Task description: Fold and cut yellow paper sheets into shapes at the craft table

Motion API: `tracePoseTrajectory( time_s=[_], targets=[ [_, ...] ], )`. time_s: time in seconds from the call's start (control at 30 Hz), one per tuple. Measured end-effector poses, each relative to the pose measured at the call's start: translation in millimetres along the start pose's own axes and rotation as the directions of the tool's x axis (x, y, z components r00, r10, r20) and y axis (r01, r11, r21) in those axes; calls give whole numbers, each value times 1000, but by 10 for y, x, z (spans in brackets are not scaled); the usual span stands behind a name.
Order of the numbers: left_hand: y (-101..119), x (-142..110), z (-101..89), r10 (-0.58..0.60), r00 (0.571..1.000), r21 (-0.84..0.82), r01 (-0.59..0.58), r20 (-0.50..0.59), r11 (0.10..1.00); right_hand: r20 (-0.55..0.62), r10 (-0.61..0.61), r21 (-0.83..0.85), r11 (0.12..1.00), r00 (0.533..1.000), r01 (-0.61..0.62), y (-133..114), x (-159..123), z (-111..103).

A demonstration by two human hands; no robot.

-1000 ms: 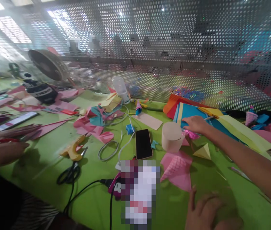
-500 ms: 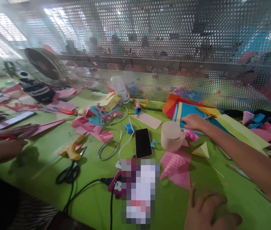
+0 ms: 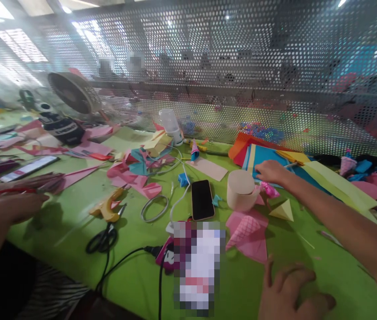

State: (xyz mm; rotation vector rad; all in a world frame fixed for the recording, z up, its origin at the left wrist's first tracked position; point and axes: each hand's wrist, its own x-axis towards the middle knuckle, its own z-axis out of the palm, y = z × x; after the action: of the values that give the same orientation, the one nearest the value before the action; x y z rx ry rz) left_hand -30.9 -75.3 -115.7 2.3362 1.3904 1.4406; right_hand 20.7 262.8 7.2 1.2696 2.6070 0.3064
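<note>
My right hand (image 3: 271, 172) reaches in from the right edge, its fingers curled down on the blue paper sheets (image 3: 291, 168). Whether it pinches a sheet is hidden. At the bottom right my left hand (image 3: 291, 286) has its fingers apart and nothing in them, over the green table (image 3: 238, 284). Just beyond it lie pink paper and a pink patterned paper cone (image 3: 243, 231). A cream paper roll (image 3: 241, 191) stands left of my right forearm, near a shiny pink wrapped piece (image 3: 269, 190) and a folded yellow paper (image 3: 283, 210).
At the left, another person's hand (image 3: 25, 206) holds red-handled scissors (image 3: 6, 191). A black phone (image 3: 202, 200), a blurred-out bright screen (image 3: 200, 266), black scissors (image 3: 103, 240), a yellow tool (image 3: 108, 208) and cables lie mid-table. A perforated metal screen (image 3: 208, 102) bounds the back.
My view has shifted slightly, so the tabletop things sit a little further right. Both my hands keep nearly the same places and poses.
</note>
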Motion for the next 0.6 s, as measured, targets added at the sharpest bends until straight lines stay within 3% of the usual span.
tracePoseTrajectory(
  time_s=[0.13,0.27,0.6],
  targets=[
    [4,-6,-4,18,998,47,-21,62,999,8,4,8,1000,1000,-4,-71,-19,-20],
    [-5,31,-59,9,1000,4,-9,-15,1000,9,7,28,1000,1000,-7,-114,-17,-4],
    [-26,131,-140,32,999,-45,-32,-8,998,-49,87,146,986,995,-79,77,-47,99]
  ],
)
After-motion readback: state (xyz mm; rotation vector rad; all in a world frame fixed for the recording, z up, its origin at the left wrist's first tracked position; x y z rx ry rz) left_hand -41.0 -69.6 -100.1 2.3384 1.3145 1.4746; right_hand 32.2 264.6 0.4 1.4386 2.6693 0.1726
